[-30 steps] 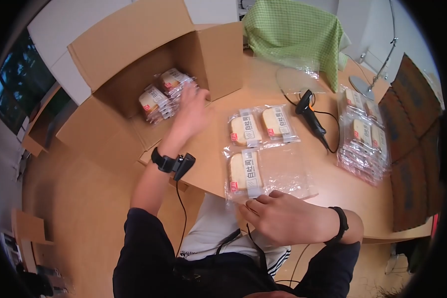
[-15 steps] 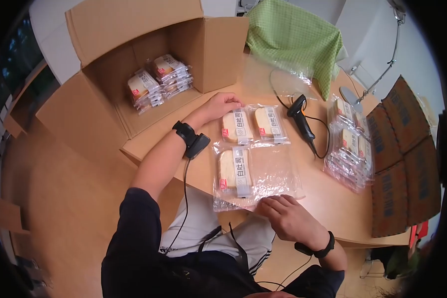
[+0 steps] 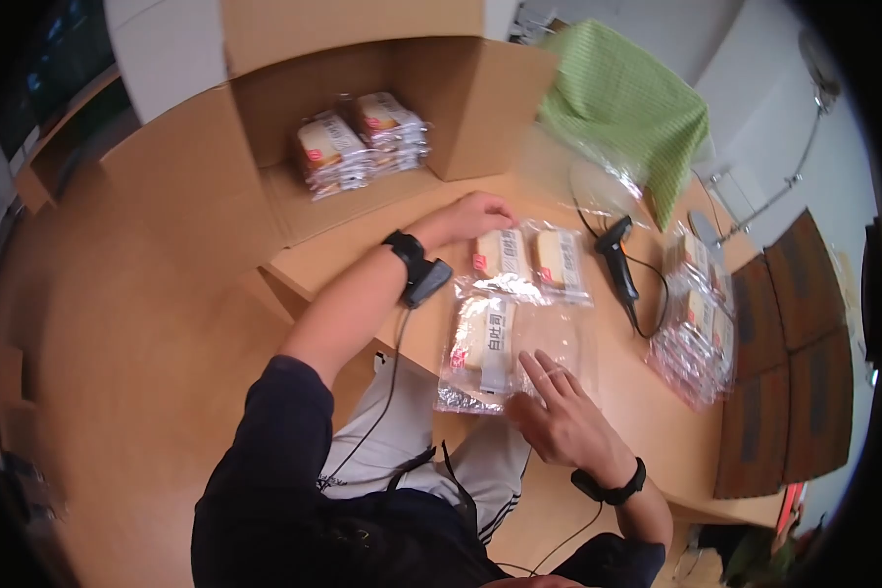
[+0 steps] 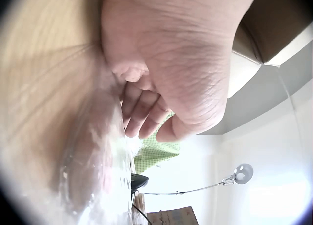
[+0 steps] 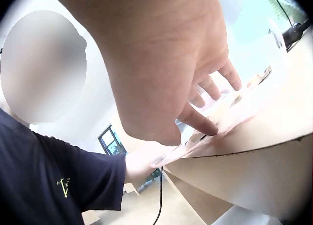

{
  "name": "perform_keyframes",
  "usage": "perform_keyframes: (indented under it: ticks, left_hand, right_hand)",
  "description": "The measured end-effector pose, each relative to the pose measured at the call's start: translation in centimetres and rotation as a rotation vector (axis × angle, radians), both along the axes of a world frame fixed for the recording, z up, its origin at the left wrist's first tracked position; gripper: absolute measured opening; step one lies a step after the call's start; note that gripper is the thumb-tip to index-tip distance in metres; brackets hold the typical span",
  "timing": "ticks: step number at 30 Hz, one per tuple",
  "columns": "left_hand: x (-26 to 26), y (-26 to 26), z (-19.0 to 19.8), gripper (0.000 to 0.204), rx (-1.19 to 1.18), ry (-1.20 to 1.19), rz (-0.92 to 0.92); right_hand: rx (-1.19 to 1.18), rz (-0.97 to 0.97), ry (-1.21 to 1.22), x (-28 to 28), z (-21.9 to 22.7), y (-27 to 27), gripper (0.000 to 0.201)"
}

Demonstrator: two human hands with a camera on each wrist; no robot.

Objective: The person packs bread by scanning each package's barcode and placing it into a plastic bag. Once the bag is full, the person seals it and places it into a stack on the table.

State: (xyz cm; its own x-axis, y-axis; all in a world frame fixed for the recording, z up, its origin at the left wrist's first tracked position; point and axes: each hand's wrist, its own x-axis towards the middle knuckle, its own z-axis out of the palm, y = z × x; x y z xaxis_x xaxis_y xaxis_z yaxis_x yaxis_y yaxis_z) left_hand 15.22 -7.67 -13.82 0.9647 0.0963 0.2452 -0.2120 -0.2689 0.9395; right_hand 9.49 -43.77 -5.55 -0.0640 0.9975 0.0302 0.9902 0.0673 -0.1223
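My left hand (image 3: pixel 475 218) rests beside the top edge of a wrapped white toast pack (image 3: pixel 500 257), its fingers loosely bent and holding nothing. In the left wrist view, shiny plastic wrap (image 4: pixel 98 171) lies right below those fingers. A second toast pack (image 3: pixel 559 263) sits to the right, and a third toast pack (image 3: pixel 480 333) lies nearer my body. To the right of this third pack, a flat stretch of clear plastic bag (image 3: pixel 549 328) shows. Over the bag's near right part, my right hand (image 3: pixel 562 416) has its fingers extended, the fingertips close to the plastic.
A large open cardboard box (image 3: pixel 363 211) at the back left holds stacked toast packs (image 3: pixel 331 152). A barcode scanner (image 3: pixel 617 260) with its cable lies right of the bag. Further right are a pile of bagged toast (image 3: pixel 696 333) and an upright brown cardboard divider (image 3: pixel 789 353).
My left hand has come from the packs in the box to the far left toast pack. My right hand has left the bag's near edge and reaches over the plastic, fingers straightened.
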Motion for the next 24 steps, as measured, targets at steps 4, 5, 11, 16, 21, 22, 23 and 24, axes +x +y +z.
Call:
perform_keyframes:
  ticks: [4,5,11,16,21,22,23,24]
  left_hand:
    - [0.3,0.3,-0.6,0.02,0.154,-0.047,0.044]
    - [0.1,0.3,-0.5,0.02,0.153,-0.059,0.077]
    - [-0.5,-0.1,0.2,0.023,0.19,-0.04,0.1]
    - [-0.3,0.0,-0.4,0.024,0.154,-0.077,0.087]
    - [-0.2,0.2,-0.5,0.027,0.13,-0.102,0.108]
    - [-0.3,0.2,-0.4,0.028,0.134,-0.094,0.113]
    - [-0.4,0.0,-0.3,0.029,0.138,-0.085,0.117]
    - [-0.4,-0.1,-0.4,0.029,0.13,-0.087,0.118]
  right_hand:
    - [-0.106,0.002,-0.131,-1.1,0.6,0.9,0.044]
    - [-0.106,0.033,-0.147,-1.2,0.5,1.1,0.044]
    - [-0.038,0.048,-0.233,-1.5,0.6,3.1,0.042]
    - [0.07,0.117,-0.22,-2.6,0.7,5.2,0.029]
    - [0.135,0.278,-0.382,-3.3,2.9,3.3,0.017]
    - [0.16,0.354,-0.388,-3.8,4.1,2.7,0.014]
    - [0.151,0.357,-0.389,-4.2,5.2,2.3,0.014]
    - [0.205,0.368,-0.296,-4.6,6.3,2.0,0.011]
